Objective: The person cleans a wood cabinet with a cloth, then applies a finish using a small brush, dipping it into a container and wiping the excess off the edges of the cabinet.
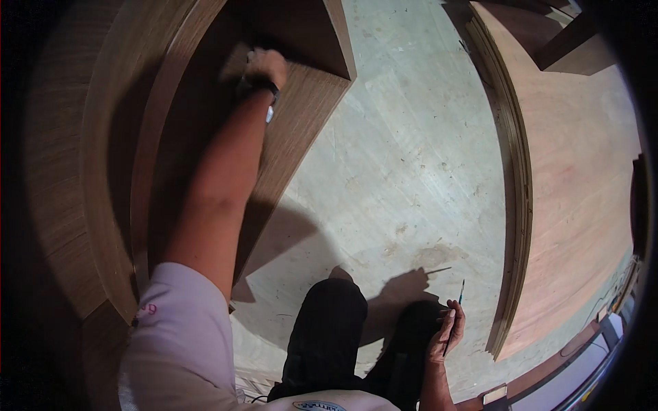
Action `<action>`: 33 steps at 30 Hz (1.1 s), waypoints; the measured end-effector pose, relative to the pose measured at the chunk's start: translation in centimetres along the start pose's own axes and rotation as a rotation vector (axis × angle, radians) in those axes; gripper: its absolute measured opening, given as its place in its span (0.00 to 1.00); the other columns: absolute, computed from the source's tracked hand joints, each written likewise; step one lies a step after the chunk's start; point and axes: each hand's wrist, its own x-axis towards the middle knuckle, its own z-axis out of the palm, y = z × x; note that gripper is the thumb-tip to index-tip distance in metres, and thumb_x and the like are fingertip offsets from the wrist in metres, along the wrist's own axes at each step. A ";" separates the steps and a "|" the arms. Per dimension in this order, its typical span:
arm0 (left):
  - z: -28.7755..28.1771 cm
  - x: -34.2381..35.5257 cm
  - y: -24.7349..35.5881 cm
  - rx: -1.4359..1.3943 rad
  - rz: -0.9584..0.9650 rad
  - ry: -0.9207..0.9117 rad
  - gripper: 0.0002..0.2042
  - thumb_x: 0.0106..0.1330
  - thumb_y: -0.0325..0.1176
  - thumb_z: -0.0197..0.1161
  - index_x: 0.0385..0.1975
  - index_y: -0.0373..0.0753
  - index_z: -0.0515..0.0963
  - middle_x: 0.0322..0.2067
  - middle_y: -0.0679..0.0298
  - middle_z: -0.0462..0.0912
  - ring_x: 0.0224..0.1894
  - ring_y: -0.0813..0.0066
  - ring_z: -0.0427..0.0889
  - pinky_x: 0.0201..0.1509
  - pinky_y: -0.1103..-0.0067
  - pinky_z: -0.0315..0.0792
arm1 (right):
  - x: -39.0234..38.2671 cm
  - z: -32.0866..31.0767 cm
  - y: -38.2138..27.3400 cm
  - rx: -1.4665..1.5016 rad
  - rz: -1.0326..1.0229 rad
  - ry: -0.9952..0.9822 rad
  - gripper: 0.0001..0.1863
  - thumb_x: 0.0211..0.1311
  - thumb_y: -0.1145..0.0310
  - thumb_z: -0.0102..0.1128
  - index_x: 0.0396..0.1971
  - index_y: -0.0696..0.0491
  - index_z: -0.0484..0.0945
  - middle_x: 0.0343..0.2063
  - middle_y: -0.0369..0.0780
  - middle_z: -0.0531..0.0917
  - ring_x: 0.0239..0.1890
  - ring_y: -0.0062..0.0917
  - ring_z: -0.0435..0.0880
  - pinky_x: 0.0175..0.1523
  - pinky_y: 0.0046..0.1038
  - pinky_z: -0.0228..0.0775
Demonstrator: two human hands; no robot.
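My left arm reaches into a brown wood-grain cabinet (pixel 308 89), and my left hand (pixel 267 67) is against its inner panel. The fingers look curled; whatever is in them is blurred and in shade. A dark band (pixel 266 85) circles that wrist. Low on the right, beside my knee, my right hand (pixel 449 332) is closed around a thin paintbrush (pixel 462 293). The brush stands nearly upright, its dark tip above the fingers and part of the handle showing below them.
Pale, stained floor (pixel 404 171) runs between the cabinet and a stack of boards (pixel 582 185) on the right. A dark wooden piece (pixel 576 48) rests on the stack's far end. My dark-trousered knees (pixel 329 322) are bent at the bottom. Cabinet edges rise close along my left arm.
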 end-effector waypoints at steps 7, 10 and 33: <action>-2.8 -8.1 9.2 -0.323 0.121 0.066 0.13 0.64 0.30 0.57 0.44 0.33 0.83 0.55 0.48 0.71 0.54 0.47 0.74 0.54 0.61 0.74 | -0.1 -0.1 -0.5 -0.046 0.014 -0.011 0.18 0.77 0.61 0.50 0.55 0.58 0.77 0.48 0.39 0.82 0.40 0.19 0.78 0.44 0.23 0.70; -3.3 -8.4 9.0 -0.439 0.100 0.121 0.14 0.64 0.28 0.57 0.47 0.31 0.81 0.50 0.50 0.72 0.54 0.49 0.73 0.54 0.61 0.75 | 0.0 -0.4 -0.4 -0.060 0.017 -0.022 0.19 0.77 0.60 0.50 0.55 0.58 0.77 0.47 0.39 0.83 0.40 0.19 0.77 0.44 0.23 0.70; -1.7 -4.1 0.2 -0.266 -0.006 0.100 0.15 0.65 0.31 0.56 0.48 0.34 0.82 0.50 0.49 0.74 0.54 0.49 0.74 0.57 0.62 0.74 | -0.2 0.0 -0.1 -0.037 0.006 -0.031 0.20 0.76 0.58 0.51 0.54 0.58 0.78 0.46 0.39 0.83 0.38 0.18 0.77 0.42 0.22 0.69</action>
